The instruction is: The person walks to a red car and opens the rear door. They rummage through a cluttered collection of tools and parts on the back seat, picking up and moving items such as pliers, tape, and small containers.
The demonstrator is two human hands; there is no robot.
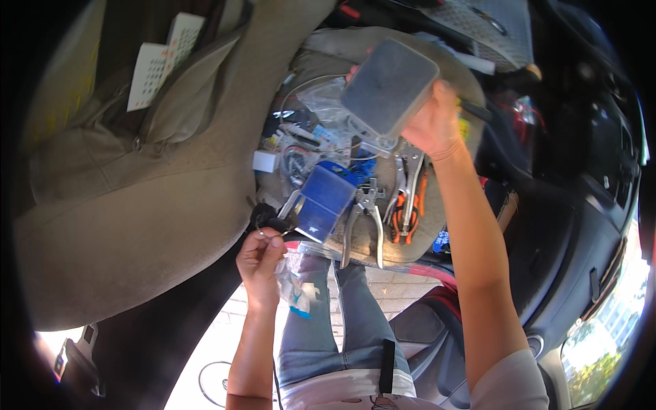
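My right hand is closed round a dark grey rectangular box with rounded corners and holds it above the cluttered car seat. Lower on the left, my left hand pinches a small thing with a thin metal part, too small to name. Black round-edged pieces show right beside its fingertips; whether they are held cannot be told. A clear plastic bag with a blue edge hangs by the same hand. Close to it on the seat lies a blue compartment case.
Silver pliers, locking pliers and orange-handled pliers lie on the seat. Clear bags and a small white box crowd its left part. A seat backrest stands at left, a dark door panel at right.
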